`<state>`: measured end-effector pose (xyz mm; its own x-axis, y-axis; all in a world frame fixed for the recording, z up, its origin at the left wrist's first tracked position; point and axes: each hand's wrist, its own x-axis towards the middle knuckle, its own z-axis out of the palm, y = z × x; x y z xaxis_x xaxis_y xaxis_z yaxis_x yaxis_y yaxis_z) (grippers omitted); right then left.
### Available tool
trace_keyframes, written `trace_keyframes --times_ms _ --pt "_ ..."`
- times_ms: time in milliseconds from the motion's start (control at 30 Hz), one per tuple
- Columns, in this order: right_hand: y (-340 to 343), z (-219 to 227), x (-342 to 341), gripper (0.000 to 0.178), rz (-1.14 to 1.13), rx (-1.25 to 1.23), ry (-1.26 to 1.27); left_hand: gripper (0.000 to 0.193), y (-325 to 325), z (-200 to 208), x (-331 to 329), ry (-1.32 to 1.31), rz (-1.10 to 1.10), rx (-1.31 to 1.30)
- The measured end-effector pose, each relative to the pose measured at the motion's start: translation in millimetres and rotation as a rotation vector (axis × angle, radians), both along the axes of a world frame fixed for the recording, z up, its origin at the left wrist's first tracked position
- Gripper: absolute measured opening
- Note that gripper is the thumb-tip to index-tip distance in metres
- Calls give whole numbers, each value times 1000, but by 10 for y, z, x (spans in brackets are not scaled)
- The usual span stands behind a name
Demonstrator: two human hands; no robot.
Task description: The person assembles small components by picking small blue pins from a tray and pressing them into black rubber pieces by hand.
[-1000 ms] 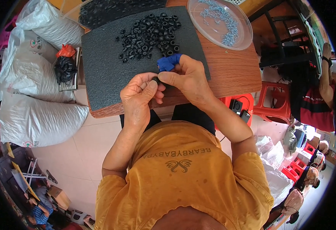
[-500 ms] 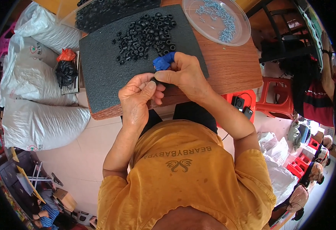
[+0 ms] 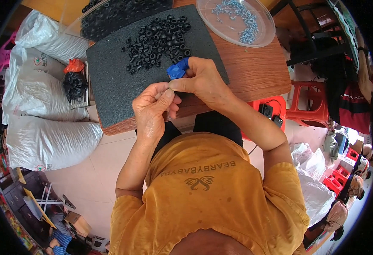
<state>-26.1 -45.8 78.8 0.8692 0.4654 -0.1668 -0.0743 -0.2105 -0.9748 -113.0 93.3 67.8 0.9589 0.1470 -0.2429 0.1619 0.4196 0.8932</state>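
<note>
My left hand and my right hand meet at their fingertips over the near edge of a dark grey foam mat. Both are closed in a pinch, thumb tips almost touching. Whatever sits between the fingers is hidden now. Blue tape wraps my right index finger. Just beyond my hands, a loose heap of small black ring- and plug-shaped parts lies on the mat.
The mat covers part of a wood-grain table. A clear round tray of tiny blue pieces stands far right, a clear bin of black parts far left. White sacks lean at the left; a red stool stands right.
The view has shifted slightly, so the table sits a little higher and further left. A dark spot showing between my fingertips before is now covered. Both hands keep their pinch.
</note>
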Motion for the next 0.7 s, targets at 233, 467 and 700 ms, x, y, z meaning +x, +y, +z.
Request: trace_keyframes --times_ms 233,467,700 --pt "-25 38 9 21 -14 85 49 16 -34 39 9 1 10 -48" --pt "-50 88 21 24 9 255 231 16 4 36 -2 -48 -12 -15" --pt "-79 73 51 24 3 268 233 15 9 45 -1 -56 -24 -81"
